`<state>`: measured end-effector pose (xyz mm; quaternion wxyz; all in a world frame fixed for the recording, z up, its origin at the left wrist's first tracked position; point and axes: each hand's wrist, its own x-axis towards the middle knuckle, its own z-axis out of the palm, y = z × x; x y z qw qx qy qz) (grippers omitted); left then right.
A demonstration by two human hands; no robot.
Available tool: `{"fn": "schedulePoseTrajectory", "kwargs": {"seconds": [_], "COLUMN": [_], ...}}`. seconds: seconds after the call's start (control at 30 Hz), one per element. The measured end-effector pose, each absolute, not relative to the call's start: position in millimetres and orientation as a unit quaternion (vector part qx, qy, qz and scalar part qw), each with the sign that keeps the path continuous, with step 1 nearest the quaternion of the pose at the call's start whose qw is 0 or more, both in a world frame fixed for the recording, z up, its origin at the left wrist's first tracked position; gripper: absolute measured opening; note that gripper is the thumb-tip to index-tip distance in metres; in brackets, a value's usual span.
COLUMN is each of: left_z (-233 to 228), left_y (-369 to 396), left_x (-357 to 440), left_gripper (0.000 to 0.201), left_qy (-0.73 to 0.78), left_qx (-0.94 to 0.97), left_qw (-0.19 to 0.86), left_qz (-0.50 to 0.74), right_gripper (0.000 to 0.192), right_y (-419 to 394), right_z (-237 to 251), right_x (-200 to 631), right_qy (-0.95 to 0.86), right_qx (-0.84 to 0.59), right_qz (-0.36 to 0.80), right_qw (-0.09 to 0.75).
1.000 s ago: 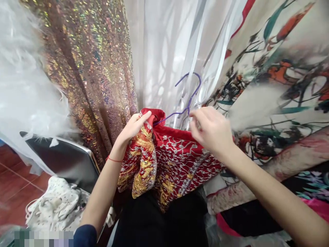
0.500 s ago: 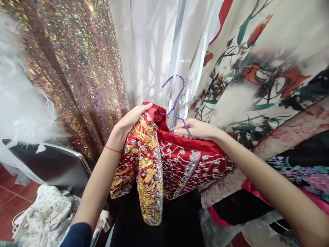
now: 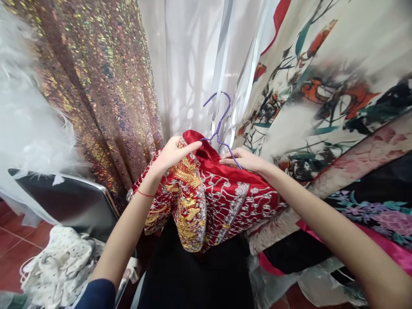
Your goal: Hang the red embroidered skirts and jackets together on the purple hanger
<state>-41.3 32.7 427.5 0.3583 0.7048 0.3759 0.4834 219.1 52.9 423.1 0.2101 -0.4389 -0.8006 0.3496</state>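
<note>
A red jacket [image 3: 225,201] with gold and silver embroidery hangs between my two hands above my dark-clothed lap. My left hand [image 3: 175,156] grips its shoulder by the collar, thumb pointing toward the red lining. At the other side of the neck opening, my right hand [image 3: 243,161] is closed on the jacket's red edge, beside the hanger's arm; some of its fingers are hidden. The purple hanger [image 3: 218,128] stands up out of the collar, hook at the top, its lower parts inside the jacket.
A gold sequinned garment [image 3: 106,77] hangs at left, beside white feathery fabric [image 3: 32,120]. A dark chair back [image 3: 64,201] and spotted white cloth [image 3: 61,262] are below it. White drapes [image 3: 189,64] hang behind; floral-printed garments [image 3: 322,98] line the right.
My left hand has shifted right toward the hanger, thumb now nearer the lining. The jacket's front has been drawn up and its lower end hangs higher. My right hand stays nearly in place.
</note>
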Motion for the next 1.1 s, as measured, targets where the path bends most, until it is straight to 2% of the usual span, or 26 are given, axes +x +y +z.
{"fn": "schedulePoseTrajectory", "kwargs": {"seconds": [0.13, 0.2, 0.3, 0.37, 0.47, 0.6, 0.67, 0.73, 0.83, 0.93, 1.0, 1.1], "left_z": [418, 412, 400, 385, 357, 323, 315, 315, 336, 376, 401, 421], "left_y": [31, 26, 7, -10, -28, -19, -2, 15, 32, 39, 45, 56], "left_x": [-44, -44, -45, -47, -47, -40, -40, -46, -73, -107, -125, -135], "left_gripper": [0.021, 0.014, 0.024, 0.033, 0.040, 0.062, 0.056, 0.038, 0.024, 0.017, 0.017, 0.024], "left_qy": [0.426, 0.466, 0.567, 0.621, 0.664, 0.680, 0.691, 0.703, 0.720, 0.731, 0.713, 0.697], "left_qx": [0.745, 0.757, 0.726, 0.690, 0.650, 0.608, 0.605, 0.612, 0.596, 0.542, 0.540, 0.580], "left_qw": [0.229, 0.126, -0.038, -0.094, -0.105, -0.084, -0.053, -0.007, -0.027, -0.178, -0.242, -0.247], "left_qz": [0.460, 0.440, 0.387, 0.359, 0.355, 0.402, 0.393, 0.362, 0.355, 0.373, 0.376, 0.340], "right_gripper": [0.044, 0.039, 0.034, 0.033, 0.031, 0.028, 0.029, 0.031, 0.030, 0.027, 0.027, 0.030], "right_y": [53, 49, 40, 35, 33, 36, 37, 36, 32, 25, 21, 20], "right_z": [411, 407, 405, 405, 404, 401, 399, 399, 402, 405, 406, 404], "right_x": [237, 239, 235, 230, 225, 221, 219, 217, 214, 209, 205, 203], "right_qy": [-0.769, -0.759, -0.746, -0.743, -0.757, -0.763, -0.756, -0.748, -0.736, -0.705, -0.673, -0.642], "right_qx": [-0.472, -0.487, -0.501, -0.502, -0.489, -0.492, -0.503, -0.510, -0.510, -0.505, -0.499, -0.491], "right_qz": [0.321, 0.299, 0.277, 0.260, 0.221, 0.218, 0.218, 0.216, 0.239, 0.343, 0.421, 0.472], "right_qw": [0.287, 0.311, 0.340, 0.359, 0.373, 0.358, 0.359, 0.367, 0.375, 0.361, 0.348, 0.351]}}
